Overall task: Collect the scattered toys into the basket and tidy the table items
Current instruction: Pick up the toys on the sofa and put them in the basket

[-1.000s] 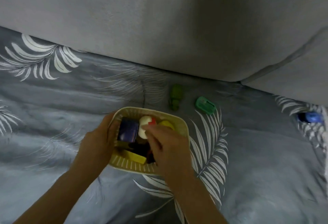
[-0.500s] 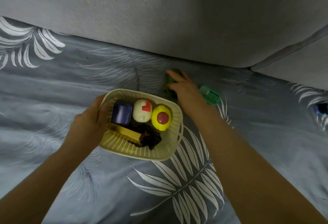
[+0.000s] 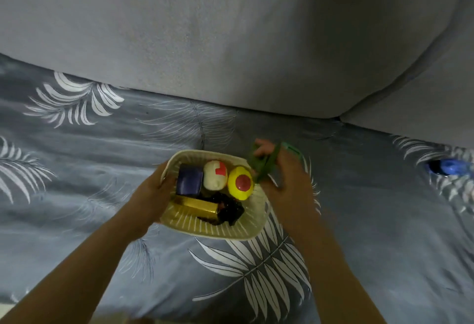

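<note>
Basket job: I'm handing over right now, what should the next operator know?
Left hand grips the basket by its left rim. Right hand holds the dark green toy at the far right rim, not yet in.
Done: blue block, cream ball, yellow ball, gold bar lie in the basket.
Left: drop that toy in, then fetch the light green toy beyond the right hand and the blue toy far right.

Basket held on a leaf-print sheet, dark green toy at its rim.
The left hand grips the basket's left rim. The right hand holds the dark green toy at the far right rim. Inside lie a purple block, a white ball, a yellow ball and a gold bar. A light green toy shows just beyond the right hand. A blue toy lies well apart on the right.
</note>
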Tool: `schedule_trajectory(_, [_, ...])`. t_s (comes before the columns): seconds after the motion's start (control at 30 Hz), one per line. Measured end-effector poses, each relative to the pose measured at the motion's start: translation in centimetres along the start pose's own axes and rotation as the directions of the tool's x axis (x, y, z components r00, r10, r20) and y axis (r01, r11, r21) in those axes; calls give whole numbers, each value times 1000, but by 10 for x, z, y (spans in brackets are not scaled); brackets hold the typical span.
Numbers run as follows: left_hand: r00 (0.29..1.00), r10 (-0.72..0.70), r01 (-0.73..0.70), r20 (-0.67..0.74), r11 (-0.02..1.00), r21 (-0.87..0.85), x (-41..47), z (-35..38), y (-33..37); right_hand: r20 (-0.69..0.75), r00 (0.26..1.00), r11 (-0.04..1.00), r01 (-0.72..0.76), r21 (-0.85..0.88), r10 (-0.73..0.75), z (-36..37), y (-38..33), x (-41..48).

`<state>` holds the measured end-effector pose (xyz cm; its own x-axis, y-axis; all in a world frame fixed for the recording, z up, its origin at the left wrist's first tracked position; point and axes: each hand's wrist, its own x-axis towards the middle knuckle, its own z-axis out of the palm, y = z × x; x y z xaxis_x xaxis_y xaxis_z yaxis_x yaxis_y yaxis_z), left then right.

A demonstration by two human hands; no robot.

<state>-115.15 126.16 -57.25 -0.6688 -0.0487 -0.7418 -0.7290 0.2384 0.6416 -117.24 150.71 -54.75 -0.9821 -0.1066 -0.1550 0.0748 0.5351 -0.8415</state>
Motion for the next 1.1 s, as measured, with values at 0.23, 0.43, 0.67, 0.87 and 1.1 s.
schedule_trajectory(0.23, [998, 66, -65, -14, 995, 72, -86, 15, 34, 138, 990, 999, -45, 27, 41, -64, -48, -85])
schedule_trajectory(0.43, [993, 120, -117, -21, 988, 102, -144, 23, 56, 157, 978, 979, -108, -172, 136, -83, -70, -144])
schedule_trajectory(0.67, [978, 206, -205, 0, 969, 138, -200, 27, 75, 24, 1000, 962, 13, -273, -7, -97, -114, -196])
schedule_trajectory(0.87, [975, 216, -219, 45, 972, 84, -243, 41, 85, -173, 982, 946, -125, -300, 75, -110, -119, -213])
schedule_trajectory(1.1, [970, 225, -224, -93, 974, 14, -264, 123, 99, -63, 997, 986, -44, -163, 34, -189, -90, -221])
